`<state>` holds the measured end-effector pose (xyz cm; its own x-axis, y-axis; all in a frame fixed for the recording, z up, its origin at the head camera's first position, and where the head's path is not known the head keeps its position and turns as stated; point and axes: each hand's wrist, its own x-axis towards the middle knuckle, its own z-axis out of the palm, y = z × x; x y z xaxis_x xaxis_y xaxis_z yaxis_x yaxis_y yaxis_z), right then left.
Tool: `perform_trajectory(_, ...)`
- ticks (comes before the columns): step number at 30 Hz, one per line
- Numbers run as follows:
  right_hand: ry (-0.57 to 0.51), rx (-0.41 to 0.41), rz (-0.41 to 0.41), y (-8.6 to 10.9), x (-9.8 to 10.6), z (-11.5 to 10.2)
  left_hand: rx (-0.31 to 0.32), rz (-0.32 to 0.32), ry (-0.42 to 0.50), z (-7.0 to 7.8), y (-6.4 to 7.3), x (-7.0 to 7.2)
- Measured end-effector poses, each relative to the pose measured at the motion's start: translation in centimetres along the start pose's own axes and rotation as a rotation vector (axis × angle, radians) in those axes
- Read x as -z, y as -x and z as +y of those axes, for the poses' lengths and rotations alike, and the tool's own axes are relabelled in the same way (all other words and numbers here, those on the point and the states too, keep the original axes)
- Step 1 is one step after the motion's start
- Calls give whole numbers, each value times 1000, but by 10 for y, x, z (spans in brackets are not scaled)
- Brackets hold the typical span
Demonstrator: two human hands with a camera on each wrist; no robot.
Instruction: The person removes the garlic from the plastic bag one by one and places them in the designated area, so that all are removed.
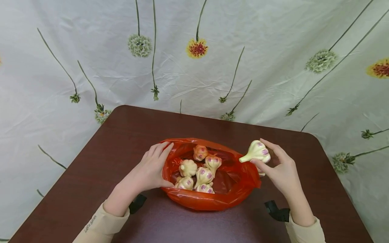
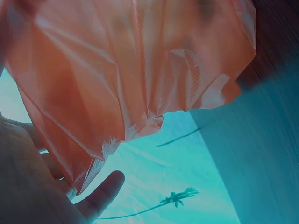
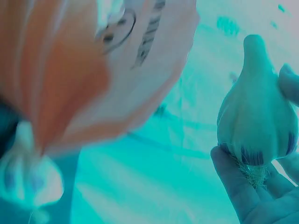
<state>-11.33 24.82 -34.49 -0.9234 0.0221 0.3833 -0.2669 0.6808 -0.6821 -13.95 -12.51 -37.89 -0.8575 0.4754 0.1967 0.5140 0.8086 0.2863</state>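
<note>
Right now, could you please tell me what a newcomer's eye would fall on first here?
Most likely the bright red plastic bag, open on the dark table with several garlic bulbs inside. Next might come the pale bulb held in the right hand's grip, by the bag's right end. Behind the table, a flower-patterned cloth fills the background.

"How's the head view set?"
"High, facing forward and down over the tabletop (image 1: 136, 126)."
"The wrist views?"
"Close by the red bag (image 1: 209, 202), facing the flowered cloth (image 1: 182, 20); all views share both."
</note>
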Motion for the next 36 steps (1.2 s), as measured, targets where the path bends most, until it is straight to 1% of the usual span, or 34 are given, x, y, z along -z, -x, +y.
perform_trajectory(3, 23, -88, 43, 1, 10, 13, -2, 2, 0, -1, 0, -1)
perform_trajectory(8, 72, -304, 97, 5, 22, 39, -6, -2, 13, -2, 0, -1)
perform_trajectory(11, 120, -411, 102, 9, 27, 56, -6, -3, 15, -1, 0, -1)
perform_trajectory(13, 148, -459, 88, 12, 28, 68, -8, 2, 12, -1, 0, -1)
perform_trajectory(15, 179, -487, 70, 16, 29, 78, -8, 1, 10, -1, 0, 0)
perform_trajectory(19, 208, -499, 8, 22, 30, 92, -5, 1, 6, 0, 1, 1)
perform_trajectory(23, 209, -491, -97, 27, 28, 100, 1, -5, 11, 0, 1, 1)
perform_trajectory(26, 226, -469, -165, 32, 24, 104, 1, -6, 17, 0, 2, 1)
perform_trajectory(30, 252, -420, -232, 38, 17, 109, -2, -2, 20, 0, 1, 1)
perform_trajectory(32, 256, -409, -265, 40, 13, 110, -3, 2, 19, -1, 2, 0)
perform_trajectory(36, 239, -438, -319, 43, 5, 111, -3, 9, 16, -1, 2, 0)
